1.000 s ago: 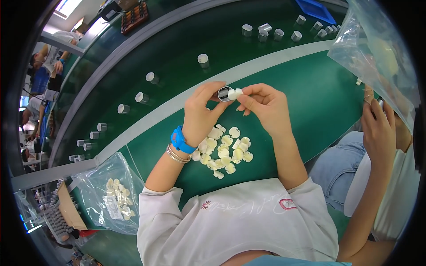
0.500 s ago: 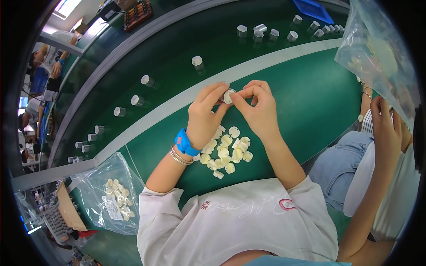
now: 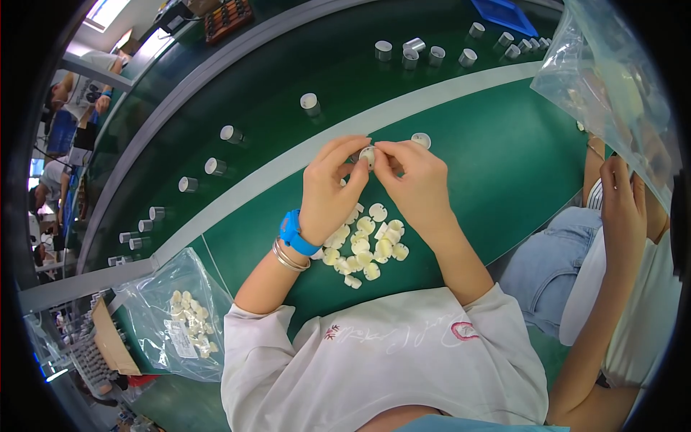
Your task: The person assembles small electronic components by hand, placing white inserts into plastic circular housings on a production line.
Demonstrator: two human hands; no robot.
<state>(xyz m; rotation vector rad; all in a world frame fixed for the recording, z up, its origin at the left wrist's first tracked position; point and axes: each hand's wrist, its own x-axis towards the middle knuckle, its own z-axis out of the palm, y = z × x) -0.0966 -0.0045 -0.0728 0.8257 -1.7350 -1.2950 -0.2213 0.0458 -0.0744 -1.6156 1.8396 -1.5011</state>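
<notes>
Belt cups (image 3: pixel 309 104): drifted leftward since earlier.
Cup between both hands (image 3: pixel 363 155): left hand (image 3: pixel 325 189) grasps it, right hand (image 3: pixel 416 180) touches its white disc (image 3: pixel 368 155) (pinching? can't tell).
Risk: uneven pressure might wedge the disc askew.

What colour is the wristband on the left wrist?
The wristband is blue, in the head view.
</notes>
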